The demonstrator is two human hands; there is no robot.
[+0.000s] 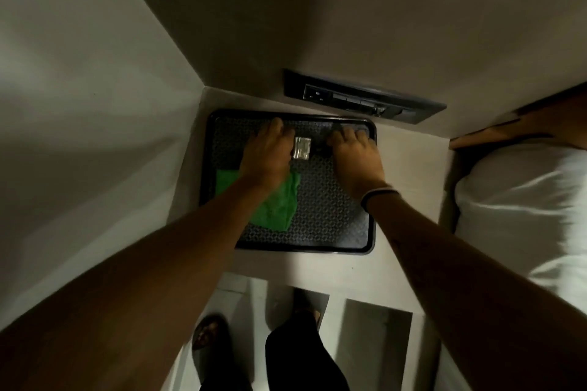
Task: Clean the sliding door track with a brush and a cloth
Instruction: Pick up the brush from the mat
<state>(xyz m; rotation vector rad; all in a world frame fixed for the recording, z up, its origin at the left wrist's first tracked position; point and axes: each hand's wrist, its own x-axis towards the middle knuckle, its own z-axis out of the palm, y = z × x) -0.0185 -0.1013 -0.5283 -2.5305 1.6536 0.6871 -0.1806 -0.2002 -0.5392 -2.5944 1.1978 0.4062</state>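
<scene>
Dim corner, pale surface (409,187) with a black tray (333,232) on it. Green cloth (279,206) lies at the tray's 8 o'clock, under the left hand (265,152). Right hand (355,159) at 1 o'clock; can't tell what either hand's fingers grip

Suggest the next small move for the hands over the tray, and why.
Probably close the right hand on the dark object under it, seemingly the brush, and lift it. Both hands rest on the black tray; the left hand overlaps the green cloth, and neither is clearly gripped yet.
</scene>
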